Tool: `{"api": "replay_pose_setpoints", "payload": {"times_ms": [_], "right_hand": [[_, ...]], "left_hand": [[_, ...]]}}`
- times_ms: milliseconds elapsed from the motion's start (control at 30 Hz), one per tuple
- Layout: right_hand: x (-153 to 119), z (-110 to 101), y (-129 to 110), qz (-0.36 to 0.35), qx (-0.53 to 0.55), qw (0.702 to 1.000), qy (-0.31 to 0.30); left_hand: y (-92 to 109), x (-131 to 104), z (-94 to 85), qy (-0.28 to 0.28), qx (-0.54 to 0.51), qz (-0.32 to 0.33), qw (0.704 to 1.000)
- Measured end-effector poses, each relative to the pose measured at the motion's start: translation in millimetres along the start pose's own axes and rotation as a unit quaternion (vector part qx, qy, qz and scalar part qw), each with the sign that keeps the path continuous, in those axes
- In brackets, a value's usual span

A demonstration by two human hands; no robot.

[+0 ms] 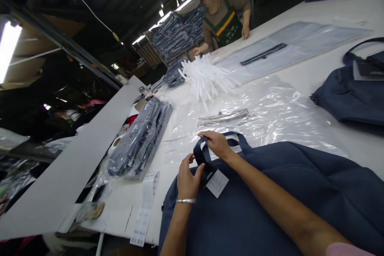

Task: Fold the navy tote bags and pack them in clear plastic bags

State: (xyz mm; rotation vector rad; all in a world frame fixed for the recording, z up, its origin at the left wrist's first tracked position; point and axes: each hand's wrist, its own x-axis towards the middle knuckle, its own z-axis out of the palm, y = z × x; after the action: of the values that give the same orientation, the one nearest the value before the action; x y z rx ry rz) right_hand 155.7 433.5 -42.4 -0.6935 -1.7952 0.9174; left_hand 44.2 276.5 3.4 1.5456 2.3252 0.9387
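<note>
A large navy fabric bag (270, 192) lies across the near part of the white table, its strap handles (244, 144) at the far edge. My right hand (217, 144) pinches the top of a handle loop between thumb and fingers. Below and left of it, my left hand (189, 178), with a silver bracelet at the wrist, has thumb and fingers at the lower part of the same loop, by the tags. A black tag and a white tag (218, 184) hang beside my left thumb.
Clear plastic sheeting (270, 100) lies beyond the bag, with white strips (207, 78) bunched behind it. Plastic-wrapped navy goods (138, 140) and a label sheet (145, 208) are at left. Another navy bag (354, 92) sits at right. A person (225, 20) stands across the table.
</note>
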Motion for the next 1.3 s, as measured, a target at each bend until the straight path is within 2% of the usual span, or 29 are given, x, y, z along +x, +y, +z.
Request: {"api": "replay_pose_setpoints", "payload": {"times_ms": [67, 200, 267, 433, 533, 733, 800, 867, 933, 967, 1000, 1067, 1167, 1300], "right_hand": [[3, -1, -1, -0.007, 0.009, 1.0, 0.0], [6, -4, 0, 0.003, 0.025, 1.0, 0.007], [7, -5, 1, 0.008, 0.041, 0.999, 0.013], [11, -11, 0, 0.03, 0.113, 0.991, 0.063], [13, -14, -7, 0.045, 0.163, 0.983, 0.071], [13, -14, -19, 0.062, 0.221, 0.971, 0.065], [14, -14, -18, 0.072, 0.216, 0.971, 0.066], [15, -15, -14, 0.074, 0.201, 0.975, 0.064], [15, -15, -12, 0.068, 0.184, 0.979, 0.061], [15, -15, -11, 0.062, 0.177, 0.98, 0.06], [15, -14, -11, 0.056, 0.169, 0.982, 0.059], [15, -15, -13, 0.044, 0.152, 0.986, 0.058], [17, -21, -20, 0.011, 0.106, 0.993, 0.045], [20, -44, -39, -0.062, -0.008, 0.998, -0.022]], "left_hand": [[7, 14, 1.5, -0.006, -0.027, -0.005, 1.0], [18, 36, 7.8, -0.091, -0.192, -0.049, 0.976], [20, 40, 13.1, -0.102, -0.221, -0.076, 0.967], [12, 36, 27.3, -0.125, -0.192, -0.114, 0.967], [1, 29, 31.9, -0.14, -0.159, -0.115, 0.97], [-15, 18, 27.5, -0.146, -0.076, -0.083, 0.983], [-15, 12, 21.4, -0.114, -0.046, -0.042, 0.992], [-11, 2, 14.3, -0.041, 0.002, 0.013, 0.999], [-1, -13, 9.2, 0.024, 0.056, 0.065, 0.996], [5, -23, 8.5, 0.032, 0.08, 0.087, 0.993], [12, -33, 9.4, 0.018, 0.099, 0.106, 0.989], [24, -55, 16.1, -0.056, 0.125, 0.133, 0.982], [31, -81, 33.3, -0.145, 0.163, 0.159, 0.963], [19, -91, 47.5, -0.142, 0.207, 0.173, 0.952]]}}
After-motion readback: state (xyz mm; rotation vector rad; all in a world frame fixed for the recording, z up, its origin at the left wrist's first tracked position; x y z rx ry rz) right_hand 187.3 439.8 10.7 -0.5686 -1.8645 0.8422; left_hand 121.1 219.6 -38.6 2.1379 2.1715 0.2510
